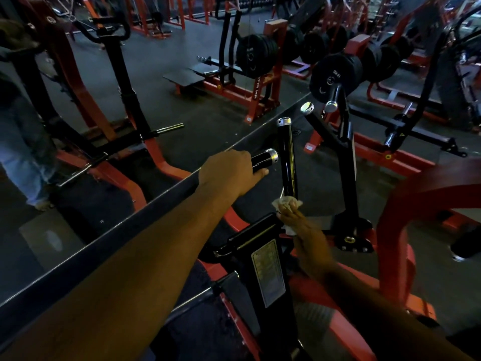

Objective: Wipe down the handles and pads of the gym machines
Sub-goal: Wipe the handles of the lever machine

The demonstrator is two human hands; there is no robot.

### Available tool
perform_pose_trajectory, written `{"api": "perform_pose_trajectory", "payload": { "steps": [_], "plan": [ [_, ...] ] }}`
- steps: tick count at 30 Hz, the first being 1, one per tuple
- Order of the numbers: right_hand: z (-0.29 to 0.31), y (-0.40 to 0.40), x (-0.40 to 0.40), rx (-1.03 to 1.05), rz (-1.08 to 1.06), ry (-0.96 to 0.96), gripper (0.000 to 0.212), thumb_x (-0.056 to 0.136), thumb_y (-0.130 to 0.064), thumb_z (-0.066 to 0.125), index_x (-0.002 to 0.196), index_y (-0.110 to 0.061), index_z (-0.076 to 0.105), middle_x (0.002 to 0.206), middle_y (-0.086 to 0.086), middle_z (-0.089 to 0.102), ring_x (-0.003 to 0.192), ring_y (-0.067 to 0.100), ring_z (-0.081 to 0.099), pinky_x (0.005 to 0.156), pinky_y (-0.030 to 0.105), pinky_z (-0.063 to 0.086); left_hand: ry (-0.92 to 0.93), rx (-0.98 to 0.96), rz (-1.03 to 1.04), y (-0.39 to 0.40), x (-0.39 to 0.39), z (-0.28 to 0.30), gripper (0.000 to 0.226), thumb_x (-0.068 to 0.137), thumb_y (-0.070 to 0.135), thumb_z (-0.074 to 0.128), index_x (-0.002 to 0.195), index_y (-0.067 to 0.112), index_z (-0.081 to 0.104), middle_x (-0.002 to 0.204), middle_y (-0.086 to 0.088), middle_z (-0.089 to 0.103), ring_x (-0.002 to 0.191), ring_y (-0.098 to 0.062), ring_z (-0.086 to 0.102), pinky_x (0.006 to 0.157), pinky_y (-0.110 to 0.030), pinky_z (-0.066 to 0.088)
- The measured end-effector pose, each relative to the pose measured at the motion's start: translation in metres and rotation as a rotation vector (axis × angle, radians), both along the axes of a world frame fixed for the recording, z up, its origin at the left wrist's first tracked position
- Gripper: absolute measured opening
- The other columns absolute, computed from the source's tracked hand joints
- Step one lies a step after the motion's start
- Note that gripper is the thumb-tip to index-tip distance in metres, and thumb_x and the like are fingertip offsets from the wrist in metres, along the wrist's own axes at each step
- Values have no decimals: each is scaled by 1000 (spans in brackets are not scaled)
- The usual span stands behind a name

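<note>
left hand (229, 173) wrapped round short handle (263, 159), only chrome cap and a bit of black grip showing past the knuckles. right hand (299, 222) pinching crumpled cloth (286, 204) against base of upright bar (286, 157); fingers partly hidden by cloth, blurred. lower bar end concealed behind cloth. black post (268, 272) with unreadable label between forearms. red frame (395, 217) cut off at right. plates (335, 76) dim beyond. mirror (109, 126) at left, reflected figure cropped.
</note>
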State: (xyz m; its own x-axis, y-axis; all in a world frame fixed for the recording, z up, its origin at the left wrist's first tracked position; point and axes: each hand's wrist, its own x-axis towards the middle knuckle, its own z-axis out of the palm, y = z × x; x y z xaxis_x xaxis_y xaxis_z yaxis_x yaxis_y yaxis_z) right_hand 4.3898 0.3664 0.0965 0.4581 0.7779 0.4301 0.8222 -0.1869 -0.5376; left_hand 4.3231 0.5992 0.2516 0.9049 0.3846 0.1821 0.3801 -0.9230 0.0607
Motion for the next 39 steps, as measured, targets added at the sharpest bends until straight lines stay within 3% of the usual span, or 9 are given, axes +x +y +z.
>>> {"api": "perform_pose_trajectory", "payload": {
  "steps": [4,8,13,16,25,29,32,36,39],
  "plan": [
    [37,-8,-13,233,-2,160,44,99,12,45,141,0,54,148,9,56,139,31,50,112,56,43,-6,-2,0,-1,1,0,60,95,74,49,108,16,62,77,2,49,71,-20,52,63,-36,39],
    [99,32,33,462,-267,193,39,106,-5,47,146,-5,51,147,6,56,130,12,58,106,37,51,-9,13,3,-1,0,2,60,95,73,49,110,16,62,80,1,49,72,-19,49,63,-37,37],
    [128,89,88,263,-355,207,49,103,-4,49,150,-17,49,149,4,54,132,0,47,113,36,44,-7,-14,9,-1,-1,4,60,95,73,49,109,17,62,82,0,50,72,-21,49,64,-38,37],
    [116,94,85,264,-330,353,43,104,-16,52,146,-26,54,132,-7,65,114,-2,62,101,28,52,-12,0,8,-1,-1,2,61,94,74,48,107,17,62,81,0,50,72,-20,48,63,-38,36],
    [23,22,23,379,-220,429,38,99,11,51,136,8,55,144,15,56,137,21,52,114,32,42,-13,12,0,0,2,-1,58,94,75,48,102,18,60,71,3,45,68,-20,51,61,-35,37],
    [5,-8,11,358,-300,690,32,103,2,49,132,0,63,130,9,69,117,20,68,96,31,56,-25,25,-8,1,2,-3,58,94,75,48,100,18,60,69,4,44,66,-19,49,57,-33,33],
    [21,-1,37,503,-413,751,27,104,-6,51,127,-2,65,122,20,69,109,35,68,92,55,57,-21,18,-5,1,2,-2,58,94,74,48,100,18,60,72,3,48,66,-19,50,57,-34,33],
    [91,46,66,605,-400,860,13,102,-16,58,106,-19,70,95,-4,75,90,11,71,75,27,56,-23,8,-2,0,0,-1,58,95,74,48,101,18,60,76,2,51,68,-20,51,59,-34,36],
    [121,80,97,520,-373,920,21,104,-23,55,111,-11,69,87,1,70,85,18,66,75,30,55,-23,8,-2,0,0,-1,58,95,74,48,102,18,60,77,2,51,69,-20,50,61,-35,36]
  ]
}}
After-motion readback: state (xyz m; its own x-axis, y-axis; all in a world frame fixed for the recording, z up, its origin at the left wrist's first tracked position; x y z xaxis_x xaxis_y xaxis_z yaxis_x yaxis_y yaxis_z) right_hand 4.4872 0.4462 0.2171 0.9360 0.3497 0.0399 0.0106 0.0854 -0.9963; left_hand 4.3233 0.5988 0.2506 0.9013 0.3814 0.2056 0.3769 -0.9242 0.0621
